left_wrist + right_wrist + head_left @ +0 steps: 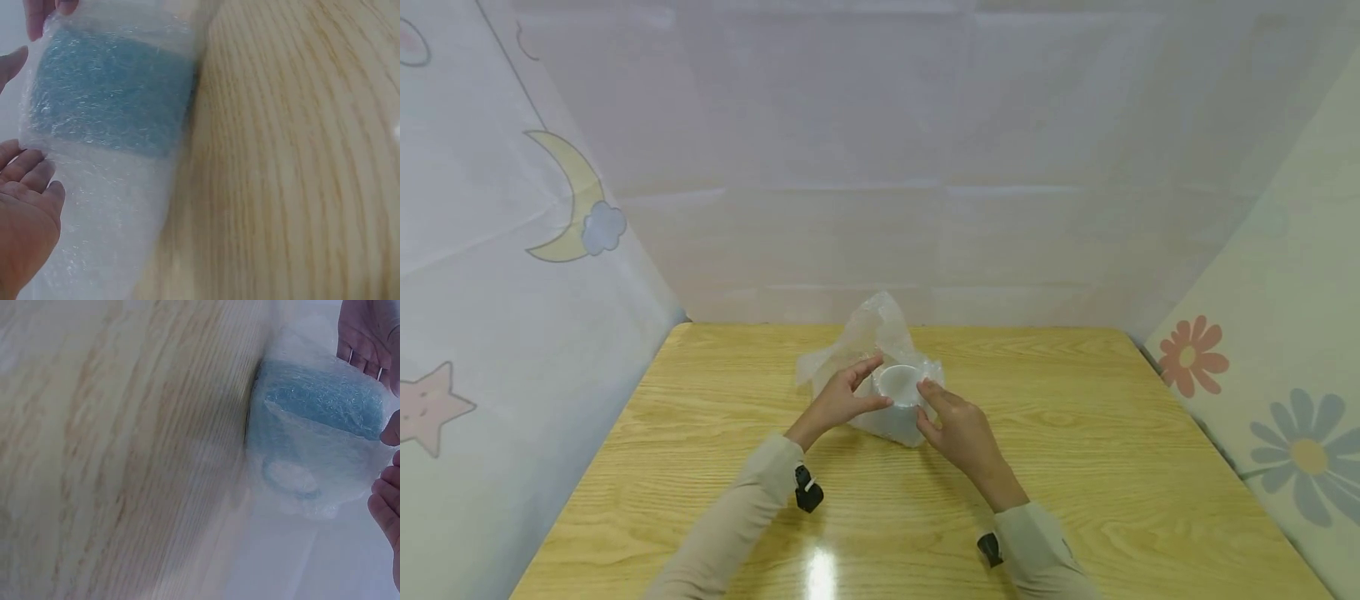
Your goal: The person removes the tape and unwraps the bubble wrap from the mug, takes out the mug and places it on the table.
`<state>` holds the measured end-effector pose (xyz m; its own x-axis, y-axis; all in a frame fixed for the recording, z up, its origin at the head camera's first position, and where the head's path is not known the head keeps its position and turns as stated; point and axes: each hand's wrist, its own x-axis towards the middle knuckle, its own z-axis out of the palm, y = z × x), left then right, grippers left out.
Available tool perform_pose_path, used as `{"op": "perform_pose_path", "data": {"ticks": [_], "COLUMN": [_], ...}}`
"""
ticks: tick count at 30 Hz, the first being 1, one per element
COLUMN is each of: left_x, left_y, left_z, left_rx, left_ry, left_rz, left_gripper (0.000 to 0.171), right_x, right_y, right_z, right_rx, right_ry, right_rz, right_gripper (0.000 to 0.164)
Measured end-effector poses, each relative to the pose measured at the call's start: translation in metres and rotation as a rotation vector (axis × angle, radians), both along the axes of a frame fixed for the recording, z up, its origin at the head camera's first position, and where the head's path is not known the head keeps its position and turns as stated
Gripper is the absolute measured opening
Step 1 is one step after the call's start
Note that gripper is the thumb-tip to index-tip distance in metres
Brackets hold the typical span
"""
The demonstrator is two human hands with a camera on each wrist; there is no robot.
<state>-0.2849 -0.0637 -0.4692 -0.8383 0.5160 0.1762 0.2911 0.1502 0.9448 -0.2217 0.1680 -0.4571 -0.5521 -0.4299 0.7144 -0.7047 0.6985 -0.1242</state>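
Observation:
A light blue mug (325, 400) with a white inside stands on the table, wrapped around its side in clear bubble wrap (106, 206). The mug's open mouth (899, 384) faces up in the head view. Its ring-shaped handle (307, 495) shows through the wrap in the right wrist view. My left hand (842, 396) is at the mug's left side, thumb and fingers spread about the rim. At the right side, the fingertips of my right hand (958, 425) touch the wrap by the rim, thumb lower than index finger.
Loose bubble wrap (880, 321) rises to a point behind the mug and spreads to its left. The wooden table (1075, 400) reaches back to a pale cloth wall (880, 167). Patterned cloths hang left and right. A black wrist device (807, 490) sits by the left cuff.

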Motion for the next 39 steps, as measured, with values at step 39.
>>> {"op": "perform_pose_path", "data": {"ticks": [39], "left_x": [0.018], "left_y": [0.03], "left_z": [-0.012], "left_rx": [0.111], "left_ry": [-0.088], "left_rz": [0.226], "left_gripper": [0.074], "right_x": [-0.007], "right_y": [0.001], "right_z": [-0.013], "right_rx": [-0.144], "right_ry": [0.068], "right_rz": [-0.012], "right_gripper": [0.021]}}
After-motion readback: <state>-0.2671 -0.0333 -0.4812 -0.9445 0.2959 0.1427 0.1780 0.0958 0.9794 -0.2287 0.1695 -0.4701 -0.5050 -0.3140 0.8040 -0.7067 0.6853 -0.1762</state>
